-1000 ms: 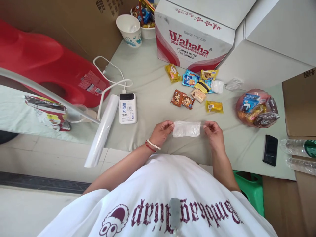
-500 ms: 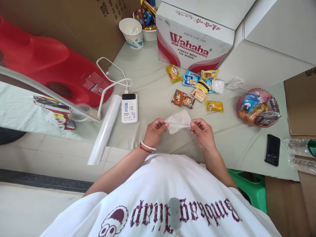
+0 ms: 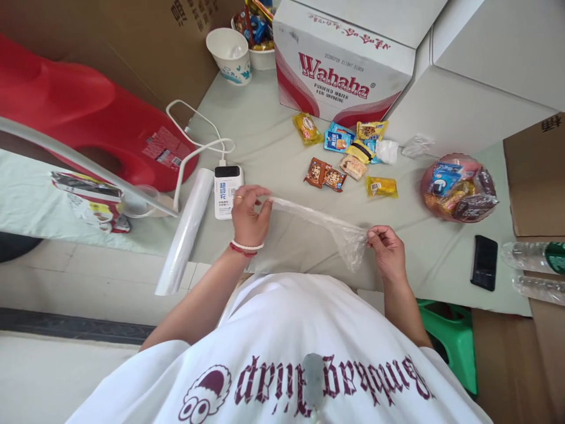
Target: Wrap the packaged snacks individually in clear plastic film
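A thin, clear plastic bag (image 3: 338, 232) is stretched between my two hands above the table's near edge. My left hand (image 3: 251, 215), with a ring and bracelets, pinches one end between thumb and fingers. The other end is pinched in my right hand (image 3: 387, 250), where the film hangs down in loose folds. Close beside my left hand lies a white power bank (image 3: 225, 185) with a cable plugged in. Beyond the bag are wrapped snacks: a brown double cookie pack (image 3: 325, 175), a yellow packet (image 3: 382, 187) and a pale filled pastry (image 3: 354, 167).
A roll of clear bags (image 3: 185, 235) overhangs the table's near edge at left. Behind it lies a big red jug (image 3: 101, 118). A Wahaba-style water carton (image 3: 339, 65) stands at the back. On the right are a pink snack bowl (image 3: 459, 212), a black phone (image 3: 484, 262) and plastic bottles (image 3: 534, 256).
My hands have moved apart, the left one to the left and the right one to the right and nearer. The folded plastic between them has been drawn out long.
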Demonstrator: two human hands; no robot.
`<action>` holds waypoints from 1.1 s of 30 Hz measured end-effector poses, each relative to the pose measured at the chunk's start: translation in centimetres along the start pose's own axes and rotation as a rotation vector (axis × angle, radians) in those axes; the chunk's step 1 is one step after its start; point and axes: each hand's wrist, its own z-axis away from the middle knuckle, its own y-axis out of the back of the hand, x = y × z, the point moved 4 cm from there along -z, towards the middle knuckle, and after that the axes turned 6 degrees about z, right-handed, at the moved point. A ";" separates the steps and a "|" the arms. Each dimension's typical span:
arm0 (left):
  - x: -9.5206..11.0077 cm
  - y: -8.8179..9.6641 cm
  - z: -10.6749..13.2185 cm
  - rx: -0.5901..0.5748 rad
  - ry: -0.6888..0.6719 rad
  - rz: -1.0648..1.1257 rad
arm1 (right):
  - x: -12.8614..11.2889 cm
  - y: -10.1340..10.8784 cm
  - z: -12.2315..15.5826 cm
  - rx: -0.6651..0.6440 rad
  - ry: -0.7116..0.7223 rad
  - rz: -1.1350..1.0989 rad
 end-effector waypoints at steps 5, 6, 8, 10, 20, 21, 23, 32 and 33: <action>3.2 -3.3 3.8 -0.105 -0.050 -0.070 | -0.1 -1.2 1.2 -0.011 0.009 0.068; 3.4 -4.8 4.8 -0.242 0.011 -0.038 | -0.1 -1.5 1.5 -0.014 0.004 0.063; 3.4 -7.0 6.4 -0.350 0.139 -0.021 | -0.1 -2.1 1.8 -0.027 -0.018 0.032; 2.7 -8.8 6.7 -0.355 0.248 0.010 | 0.0 -2.4 2.0 -0.040 -0.062 -0.015; -1.8 -6.9 5.0 -0.227 0.318 0.185 | 2.3 -2.4 3.2 0.066 -0.289 -0.204; -1.3 -6.3 5.3 -0.246 0.177 0.079 | 2.2 -2.5 3.4 0.078 -0.247 -0.151; 0.0 -6.1 6.2 -0.447 -0.114 0.003 | 1.5 -2.7 3.9 0.103 -0.099 -0.002; 3.0 -9.4 6.0 -0.777 0.121 0.205 | -1.6 -4.6 5.7 -0.008 0.362 0.362; 3.1 -9.7 6.0 -0.787 0.131 0.215 | -1.6 -4.8 5.8 -0.024 0.373 0.372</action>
